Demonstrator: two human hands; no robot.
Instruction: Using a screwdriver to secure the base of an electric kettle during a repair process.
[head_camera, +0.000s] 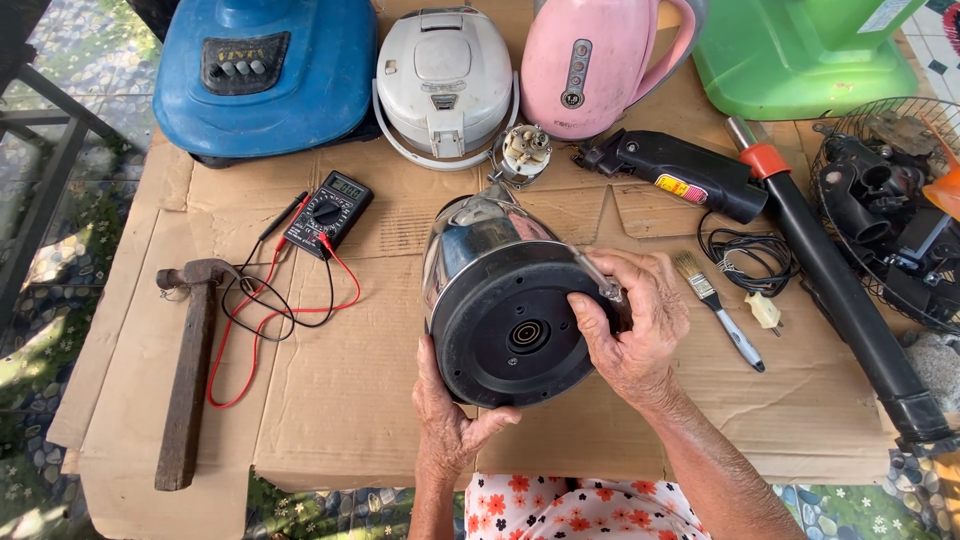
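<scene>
Two bare hands work on a stainless-steel electric kettle (500, 300) tipped on its side on a cardboard sheet (350, 400), its round black base turned up toward the camera. The left hand (448, 420) cups the lower rim of that base from beneath, thumb out to the right and fingers curled behind the body. The right hand (635, 325) is closed around a screwdriver (597, 276) with a clear handle and a slim metal shaft, held against the right edge of the black base; where the tip lands is hidden by the fingers. Left of the kettle lies a black digital multimeter (328, 212) with red and black test leads (270, 320) looping over the cardboard, and beyond them a hammer (190, 370) with a worn wooden handle. Along the far edge stand a blue appliance base (265, 75), a white rice cooker (445, 85), a pink electric kettle (595, 60) and a green plastic housing (800, 45). A small metal part (525, 152) sits just in front of the rice cooker. To the right lie a black heat gun (680, 170), a small paintbrush (715, 305), a coiled black cord (750, 258), a long black tube with an orange collar (840, 290), and a wire basket (890, 210) of dark parts.
</scene>
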